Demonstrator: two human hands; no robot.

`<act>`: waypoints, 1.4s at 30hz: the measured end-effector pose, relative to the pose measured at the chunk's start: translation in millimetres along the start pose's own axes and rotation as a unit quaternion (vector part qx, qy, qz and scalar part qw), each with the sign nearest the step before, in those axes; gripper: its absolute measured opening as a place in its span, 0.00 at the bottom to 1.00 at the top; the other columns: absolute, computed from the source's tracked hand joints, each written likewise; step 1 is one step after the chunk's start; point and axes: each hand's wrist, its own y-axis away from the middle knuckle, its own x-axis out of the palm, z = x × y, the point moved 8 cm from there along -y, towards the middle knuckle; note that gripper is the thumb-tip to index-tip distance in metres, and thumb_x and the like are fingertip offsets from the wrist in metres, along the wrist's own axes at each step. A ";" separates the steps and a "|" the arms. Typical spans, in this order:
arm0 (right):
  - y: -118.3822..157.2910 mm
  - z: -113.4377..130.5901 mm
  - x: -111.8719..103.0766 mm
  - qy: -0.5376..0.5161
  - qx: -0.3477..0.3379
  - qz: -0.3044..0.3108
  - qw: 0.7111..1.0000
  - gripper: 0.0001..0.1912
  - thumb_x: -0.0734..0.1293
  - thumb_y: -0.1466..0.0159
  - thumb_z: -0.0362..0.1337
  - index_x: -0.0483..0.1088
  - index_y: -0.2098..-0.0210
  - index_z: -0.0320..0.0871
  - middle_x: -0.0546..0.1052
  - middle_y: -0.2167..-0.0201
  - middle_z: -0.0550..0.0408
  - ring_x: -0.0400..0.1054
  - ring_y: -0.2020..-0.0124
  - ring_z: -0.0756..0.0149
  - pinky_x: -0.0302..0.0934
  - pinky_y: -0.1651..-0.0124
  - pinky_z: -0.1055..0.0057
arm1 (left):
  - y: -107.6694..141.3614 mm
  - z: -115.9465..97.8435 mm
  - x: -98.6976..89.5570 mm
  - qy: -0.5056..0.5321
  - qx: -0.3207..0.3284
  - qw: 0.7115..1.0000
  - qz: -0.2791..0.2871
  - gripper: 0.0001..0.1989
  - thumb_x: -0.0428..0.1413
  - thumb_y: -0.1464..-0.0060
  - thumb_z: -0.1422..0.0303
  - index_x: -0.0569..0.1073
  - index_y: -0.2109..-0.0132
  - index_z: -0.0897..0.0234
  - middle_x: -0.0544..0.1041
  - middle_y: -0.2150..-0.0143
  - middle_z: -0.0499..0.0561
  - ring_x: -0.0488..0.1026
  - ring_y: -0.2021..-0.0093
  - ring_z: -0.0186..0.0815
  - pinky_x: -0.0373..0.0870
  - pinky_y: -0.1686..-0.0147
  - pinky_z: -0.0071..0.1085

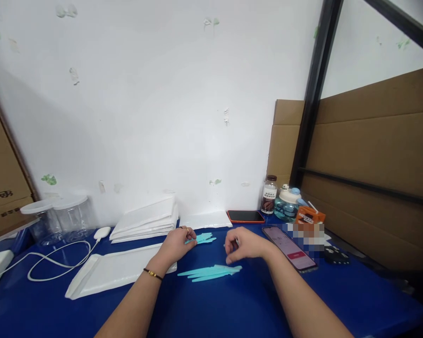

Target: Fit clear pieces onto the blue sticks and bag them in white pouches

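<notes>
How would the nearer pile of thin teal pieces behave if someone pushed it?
The nearer teal pieces look thin and narrow, so each is probably light. They overlap loosely with no band visible, so a push would likely spread them apart. Lying flat on the blue tabletop, they seem apt to slide rather than roll.

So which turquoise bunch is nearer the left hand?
The far bunch, at the fingertips of the left hand; the near bunch lies apart, closer to the camera.

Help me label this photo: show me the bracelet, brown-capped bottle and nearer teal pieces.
Bracelet (152, 273), head view: gold bead.
Brown-capped bottle (269, 194), head view: label.
Nearer teal pieces (211, 272), head view: middle.
</notes>
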 end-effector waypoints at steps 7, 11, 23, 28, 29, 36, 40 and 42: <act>1.7 3.2 33.7 0.026 0.035 0.113 0.993 0.09 0.70 0.56 0.35 0.73 0.73 0.43 0.71 0.79 0.62 0.62 0.80 0.75 0.51 0.79 0.80 | 21.7 -45.7 26.6 0.128 0.051 0.972 0.192 0.21 0.59 0.61 0.53 0.73 0.64 0.64 0.73 0.71 0.47 0.67 0.70 0.31 0.61 0.73 0.23; -1.9 7.9 23.7 0.008 0.023 0.051 0.998 0.06 0.66 0.51 0.32 0.73 0.73 0.42 0.72 0.80 0.60 0.61 0.80 0.74 0.53 0.78 0.80 | 22.3 -53.7 30.0 0.069 0.072 0.979 0.178 0.13 0.58 0.58 0.57 0.74 0.67 0.60 0.73 0.72 0.45 0.66 0.72 0.30 0.57 0.75 0.23; -0.3 -36.2 -26.1 -0.073 0.051 -0.124 0.988 0.12 0.66 0.47 0.34 0.69 0.62 0.40 0.73 0.78 0.59 0.65 0.76 0.71 0.57 0.72 0.76 | -0.1 11.5 -0.3 -0.041 -0.030 0.998 0.041 0.10 0.51 0.52 0.62 0.73 0.68 0.61 0.75 0.70 0.48 0.69 0.68 0.35 0.57 0.71 0.26; 3.2 -34.4 -35.6 0.056 0.063 -0.174 0.981 0.05 0.67 0.47 0.35 0.72 0.70 0.41 0.73 0.71 0.55 0.65 0.71 0.70 0.56 0.68 0.76 | 0.4 15.5 -6.1 -0.052 -0.023 0.998 -0.001 0.12 0.54 0.54 0.63 0.73 0.61 0.59 0.75 0.63 0.49 0.69 0.62 0.37 0.60 0.65 0.28; 1.0 -29.1 -30.1 0.061 0.053 -0.162 0.983 0.05 0.67 0.46 0.36 0.72 0.71 0.41 0.72 0.71 0.55 0.64 0.71 0.70 0.56 0.68 0.76 | 0.5 11.5 -6.9 -0.046 -0.016 0.999 -0.009 0.13 0.54 0.55 0.63 0.73 0.60 0.59 0.74 0.62 0.49 0.69 0.61 0.37 0.60 0.64 0.28; -13.7 5.4 30.1 0.080 -0.010 0.007 0.997 0.10 0.71 0.51 0.41 0.72 0.72 0.41 0.69 0.70 0.57 0.61 0.72 0.73 0.52 0.73 0.79 | 12.9 -20.6 24.0 0.055 0.011 0.987 0.150 0.18 0.55 0.58 0.54 0.73 0.65 0.63 0.73 0.71 0.46 0.67 0.72 0.31 0.58 0.75 0.24; -14.7 4.2 30.7 0.080 0.002 0.006 0.997 0.07 0.68 0.46 0.38 0.71 0.72 0.41 0.69 0.73 0.58 0.60 0.75 0.74 0.49 0.75 0.79 | 16.7 -31.2 34.7 0.058 0.021 0.979 0.194 0.12 0.55 0.56 0.60 0.74 0.66 0.62 0.73 0.73 0.45 0.66 0.74 0.30 0.56 0.77 0.23; -14.2 -0.7 24.0 0.066 0.007 -0.004 0.998 0.05 0.67 0.45 0.37 0.70 0.72 0.41 0.70 0.76 0.59 0.60 0.76 0.74 0.49 0.76 0.79 | 12.4 -29.8 30.2 0.023 0.029 0.985 0.168 0.08 0.52 0.54 0.65 0.74 0.69 0.62 0.73 0.74 0.46 0.66 0.74 0.30 0.56 0.76 0.23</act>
